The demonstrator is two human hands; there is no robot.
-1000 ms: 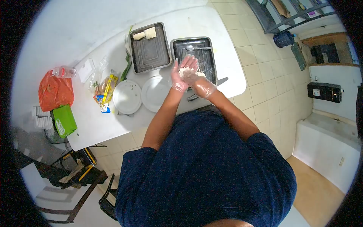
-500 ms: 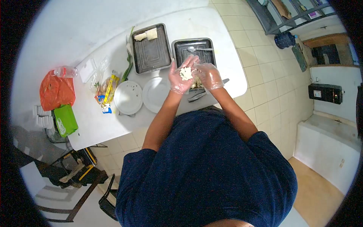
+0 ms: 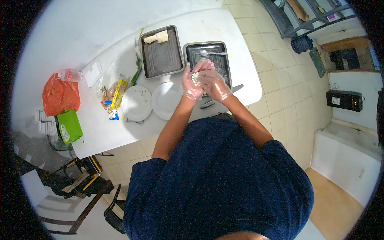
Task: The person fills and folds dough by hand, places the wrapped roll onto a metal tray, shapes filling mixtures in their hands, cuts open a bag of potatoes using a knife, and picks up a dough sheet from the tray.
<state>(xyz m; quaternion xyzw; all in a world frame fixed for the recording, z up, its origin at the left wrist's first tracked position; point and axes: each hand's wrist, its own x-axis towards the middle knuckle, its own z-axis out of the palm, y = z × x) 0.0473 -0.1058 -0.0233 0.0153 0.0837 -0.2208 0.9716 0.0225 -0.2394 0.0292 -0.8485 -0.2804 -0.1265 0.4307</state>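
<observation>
Both my hands wear clear plastic gloves above the near part of the right dark tray (image 3: 222, 61). Cupped palm up, my left hand (image 3: 192, 87) holds a whitish crumbly mixture (image 3: 195, 79). My right hand (image 3: 214, 85) lies over the mixture from the right, its fingers against it and partly covering it. A spoon (image 3: 205, 53) rests across the far part of that tray. A knife (image 3: 237, 88) lies near the tray's near right corner, partly hidden by my right hand.
Left of the hands are two white plates (image 3: 136, 103) (image 3: 166, 101), a dark tray (image 3: 162, 56) with pale rolled pieces (image 3: 161, 37), green leaves (image 3: 137, 70), food packets (image 3: 115, 98), a bottle (image 3: 70, 75), a red bag (image 3: 61, 96) and a green pack (image 3: 69, 127).
My right hand moved off the mixture to the right, uncovering it half a second ago, and is now back over it. My left hand stays cupped under the mixture.
</observation>
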